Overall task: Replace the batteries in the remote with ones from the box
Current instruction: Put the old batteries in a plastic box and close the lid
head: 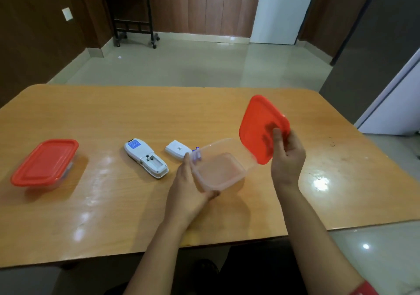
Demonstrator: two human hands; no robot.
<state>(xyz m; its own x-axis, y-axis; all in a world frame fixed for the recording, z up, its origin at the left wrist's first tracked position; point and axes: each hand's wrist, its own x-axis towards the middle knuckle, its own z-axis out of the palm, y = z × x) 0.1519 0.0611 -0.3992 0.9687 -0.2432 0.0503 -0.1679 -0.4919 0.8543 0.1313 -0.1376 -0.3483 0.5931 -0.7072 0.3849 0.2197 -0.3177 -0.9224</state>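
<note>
So: remote (146,157) lies face-down on the bench (113,117), mid-left, long axis running from far-left to near-right, battery bay at the near end open and empty as far as I can see, its cover (178,149) loose just to the right. Old cells look to be out; what may be batteries (196,154) peeks behind the clear box (220,166), too small to be sure, so loading fresh ones and refitting the cover remain. My left hand (188,187) grips that clear box by its near-left edge, tilted; my right hand (286,156) pinches its red lid (261,124) held off and upright, and a second lidded box (45,162) sits untouched far left.
</note>
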